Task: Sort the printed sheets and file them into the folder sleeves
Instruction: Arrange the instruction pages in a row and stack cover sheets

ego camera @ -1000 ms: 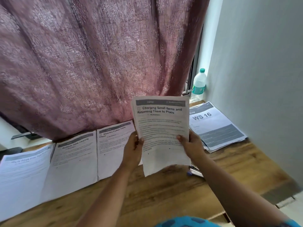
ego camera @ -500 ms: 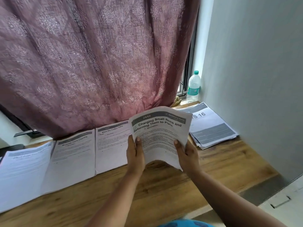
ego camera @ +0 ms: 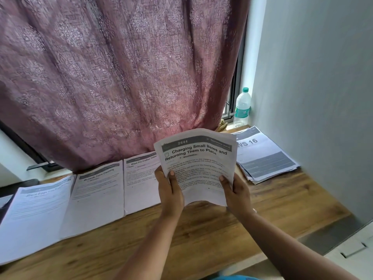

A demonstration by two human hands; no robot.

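I hold a printed sheet [ego camera: 198, 162] headed "Charging Small Items and Returning Them to Place" above the wooden desk [ego camera: 201, 235]. My left hand [ego camera: 170, 190] grips its left edge, thumb on the front. On the other side my right hand [ego camera: 236, 190] grips its right edge. The sheet bows and leans away from me. Three piles of sheets lie in a row on the desk to the left: "Wipe the Coffee Table" [ego camera: 140, 182], "Bedside Table Cleaning" [ego camera: 96, 197] and a leftmost pile [ego camera: 32, 217]. A stack topped "WS 16" [ego camera: 264, 156] lies at the right. No folder is in view.
A purple patterned curtain [ego camera: 121, 77] hangs down to the desk's back edge. A plastic water bottle [ego camera: 242, 107] with a green cap stands on the sill at the back right. A grey wall [ego camera: 314, 98] bounds the desk on the right.
The sheet has come down from upright to a tilt toward the desk, and its top curls back. My hands now hold it lower and nearer the row of piles.
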